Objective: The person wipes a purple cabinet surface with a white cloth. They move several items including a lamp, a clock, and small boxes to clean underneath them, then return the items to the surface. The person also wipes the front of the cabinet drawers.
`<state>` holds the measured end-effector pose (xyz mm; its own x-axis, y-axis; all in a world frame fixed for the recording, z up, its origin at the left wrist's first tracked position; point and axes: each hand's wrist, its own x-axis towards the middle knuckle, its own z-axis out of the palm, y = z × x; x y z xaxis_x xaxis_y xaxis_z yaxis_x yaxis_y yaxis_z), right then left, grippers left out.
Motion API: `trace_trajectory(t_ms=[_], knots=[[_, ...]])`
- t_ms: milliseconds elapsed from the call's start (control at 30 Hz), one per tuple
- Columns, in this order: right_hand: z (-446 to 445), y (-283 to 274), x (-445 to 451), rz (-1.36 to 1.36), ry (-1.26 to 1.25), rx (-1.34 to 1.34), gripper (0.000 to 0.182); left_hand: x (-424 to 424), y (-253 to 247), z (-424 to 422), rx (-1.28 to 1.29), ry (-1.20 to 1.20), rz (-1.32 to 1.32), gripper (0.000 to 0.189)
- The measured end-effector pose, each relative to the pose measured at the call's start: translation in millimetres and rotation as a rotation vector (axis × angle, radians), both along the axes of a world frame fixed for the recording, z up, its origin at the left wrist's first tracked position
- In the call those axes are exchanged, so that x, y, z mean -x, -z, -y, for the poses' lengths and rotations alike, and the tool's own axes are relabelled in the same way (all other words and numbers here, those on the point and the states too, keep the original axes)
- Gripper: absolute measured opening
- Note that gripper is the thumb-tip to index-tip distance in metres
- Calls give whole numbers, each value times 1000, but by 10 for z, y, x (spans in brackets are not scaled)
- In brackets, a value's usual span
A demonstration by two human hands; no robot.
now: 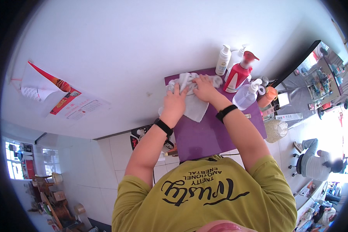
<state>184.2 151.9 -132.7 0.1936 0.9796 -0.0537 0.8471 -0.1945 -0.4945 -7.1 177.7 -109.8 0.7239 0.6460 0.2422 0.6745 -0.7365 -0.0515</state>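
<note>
A white cloth (196, 108) lies partly bunched on a purple tabletop (203, 136), close to the wall. My left hand (175, 101) bears down on the cloth's left part, its fingertips sunk into the folds. Farther right, my right hand (206, 88) has its curled fingers on the bunched upper part. Some fingertips are hidden in the fabric. Just beyond the right hand stand a white pump bottle (223, 61), a red pump bottle (237, 76) and a clear pump bottle (245, 97), all upright on the tabletop.
The white wall (127, 58) borders the table's far side, with a calendar (72, 101) on it. Past the table's right edge are an orange container (267, 96) and a wire-like basket (275, 131). A mirror (319, 75) stands beyond. Another person (314, 168) sits far right.
</note>
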Motion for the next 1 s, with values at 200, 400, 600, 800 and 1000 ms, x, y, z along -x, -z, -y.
trace_trajectory(t_ms=[200, 400, 600, 800, 1000], knots=[[85, -319, 170, 288, 88, -16, 52, -136, 8, -139, 244, -69, 22, 60], [-134, -33, 46, 285, 103, -46, 57, -157, -48, -200, 270, -25, 20, 63], [-347, -121, 136, 365, 45, 10, 59, -161, 29, -241, 291, -33, 113, 62], [-462, -82, 524, 377, -126, -135, 53, 165, 131, -207, 290, -180, 281, 54], [-611, -118, 935, 261, -219, -131, 52, 483, 176, -164, 591, -303, 488, 67]])
